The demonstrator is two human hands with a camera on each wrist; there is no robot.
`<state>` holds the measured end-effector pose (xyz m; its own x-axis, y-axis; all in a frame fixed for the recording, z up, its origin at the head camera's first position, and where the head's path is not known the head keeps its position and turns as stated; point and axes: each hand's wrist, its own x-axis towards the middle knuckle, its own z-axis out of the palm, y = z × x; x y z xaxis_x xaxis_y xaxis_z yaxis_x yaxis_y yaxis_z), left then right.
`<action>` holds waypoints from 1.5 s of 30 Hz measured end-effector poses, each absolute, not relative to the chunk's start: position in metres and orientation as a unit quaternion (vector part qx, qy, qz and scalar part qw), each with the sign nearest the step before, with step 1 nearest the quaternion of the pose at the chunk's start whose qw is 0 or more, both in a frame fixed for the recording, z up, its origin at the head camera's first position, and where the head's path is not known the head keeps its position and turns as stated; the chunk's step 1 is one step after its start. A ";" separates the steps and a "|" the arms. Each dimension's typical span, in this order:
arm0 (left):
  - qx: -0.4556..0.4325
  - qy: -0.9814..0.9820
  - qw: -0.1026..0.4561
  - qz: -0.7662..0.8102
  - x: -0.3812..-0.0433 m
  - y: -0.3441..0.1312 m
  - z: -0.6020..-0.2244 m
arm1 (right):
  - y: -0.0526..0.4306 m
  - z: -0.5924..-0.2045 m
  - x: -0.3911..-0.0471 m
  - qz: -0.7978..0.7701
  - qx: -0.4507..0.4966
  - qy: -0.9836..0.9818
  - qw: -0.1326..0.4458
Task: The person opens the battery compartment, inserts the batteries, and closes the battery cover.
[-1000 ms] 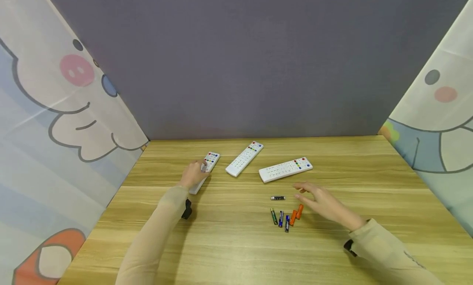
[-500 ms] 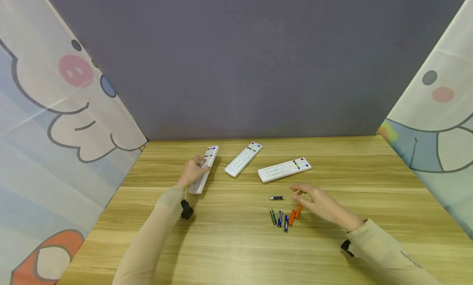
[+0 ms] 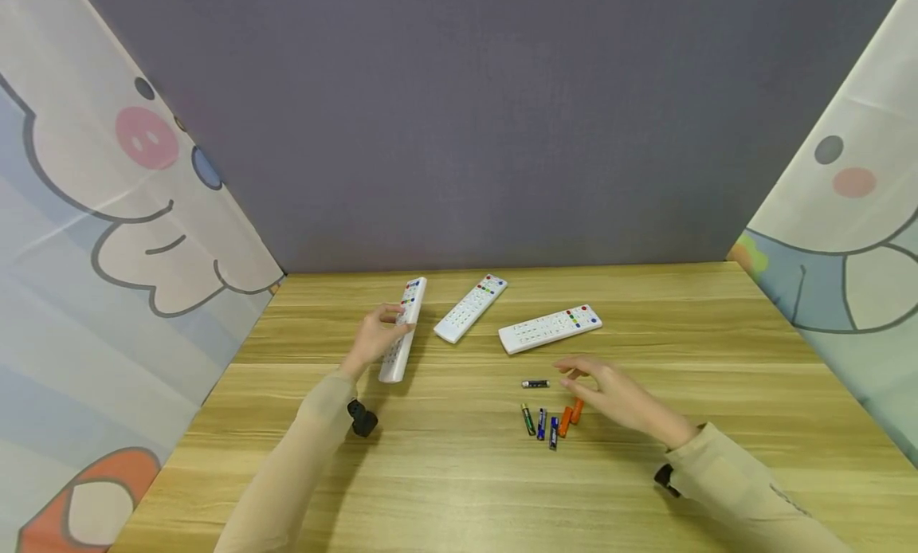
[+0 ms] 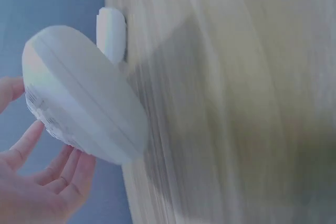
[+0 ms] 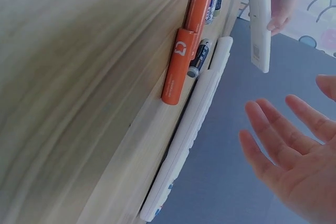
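Note:
My left hand point(image 3: 374, 335) grips a white remote control point(image 3: 403, 339) with colored buttons, thumb on one edge and fingers on the other. In the left wrist view the remote point(image 4: 79, 93) is raised off the wooden table, its smooth underside toward the camera. My right hand point(image 3: 610, 390) hovers over the table with loosely bent fingers and nothing in them. Just left of it lie two orange batteries point(image 3: 566, 421), two blue batteries point(image 3: 554, 433), a green one point(image 3: 527, 419) and a black one point(image 3: 535, 384). The right wrist view shows the right hand point(image 5: 294, 156) palm visible, fingers spread.
Two more white remotes lie on the table point(image 3: 459, 489): one slanted in the middle point(image 3: 470, 308), one farther right point(image 3: 550, 329) beyond the batteries. A grey panel point(image 3: 459, 123) stands along the table's back edge. Cartoon-printed cloth point(image 3: 57, 258) hangs at both sides.
My left hand has lifted the left remote off the table and tilted it, shifting it slightly right. The right hand has stayed nearly in place above the batteries.

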<state>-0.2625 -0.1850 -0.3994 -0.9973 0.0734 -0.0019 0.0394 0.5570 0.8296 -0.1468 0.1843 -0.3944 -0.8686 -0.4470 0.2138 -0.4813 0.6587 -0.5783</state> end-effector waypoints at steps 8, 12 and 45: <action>0.016 0.830 0.036 0.556 -0.254 -0.174 -0.394 | 0.173 -0.391 -0.148 0.336 0.259 -0.905 0.016; 0.020 0.802 0.039 0.596 -0.248 -0.168 -0.390 | 0.165 -0.389 -0.149 0.342 0.266 -0.901 0.012; 0.024 0.613 0.030 0.789 -0.196 -0.112 -0.359 | 0.118 -0.372 -0.141 0.488 0.249 -0.836 -0.020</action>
